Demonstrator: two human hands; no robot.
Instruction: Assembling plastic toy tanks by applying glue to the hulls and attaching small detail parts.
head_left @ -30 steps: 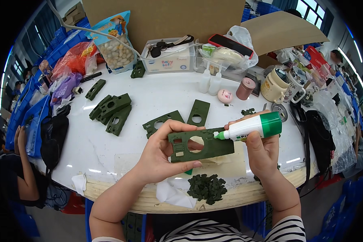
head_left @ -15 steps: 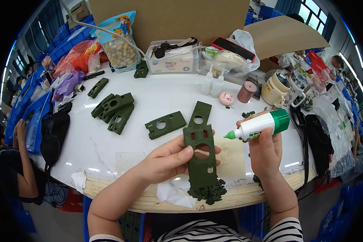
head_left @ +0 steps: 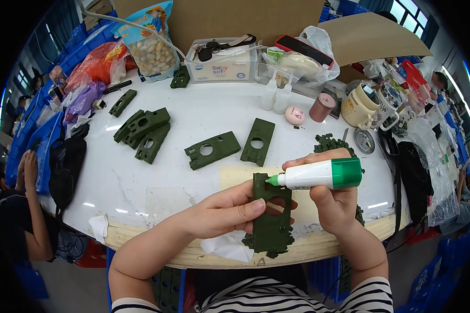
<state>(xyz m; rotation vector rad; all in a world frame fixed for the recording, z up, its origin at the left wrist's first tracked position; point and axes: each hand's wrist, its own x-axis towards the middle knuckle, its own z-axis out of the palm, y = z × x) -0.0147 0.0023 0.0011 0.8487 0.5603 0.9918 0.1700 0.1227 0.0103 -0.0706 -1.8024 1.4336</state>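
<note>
My left hand (head_left: 222,211) grips a dark green plastic plate with a round hole (head_left: 270,213), held upright over the table's near edge. My right hand (head_left: 335,201) holds a white glue bottle with a green end (head_left: 318,175) lying sideways, its green nozzle tip touching the plate's top left corner. Below the plate lies a pile of small dark green pieces (head_left: 269,244) beside a crumpled white tissue (head_left: 228,246).
On the round white table (head_left: 156,177) lie two more green plates (head_left: 212,149) (head_left: 258,141) and a stack of them (head_left: 143,133) at left. Boxes, bags, small bottles, a pink tape roll and mugs (head_left: 360,104) crowd the far side. Another person's arm (head_left: 28,208) shows at left.
My left hand has turned the green plate from lying crosswise to standing upright. The glue bottle's tip has come onto the plate's upper corner.
</note>
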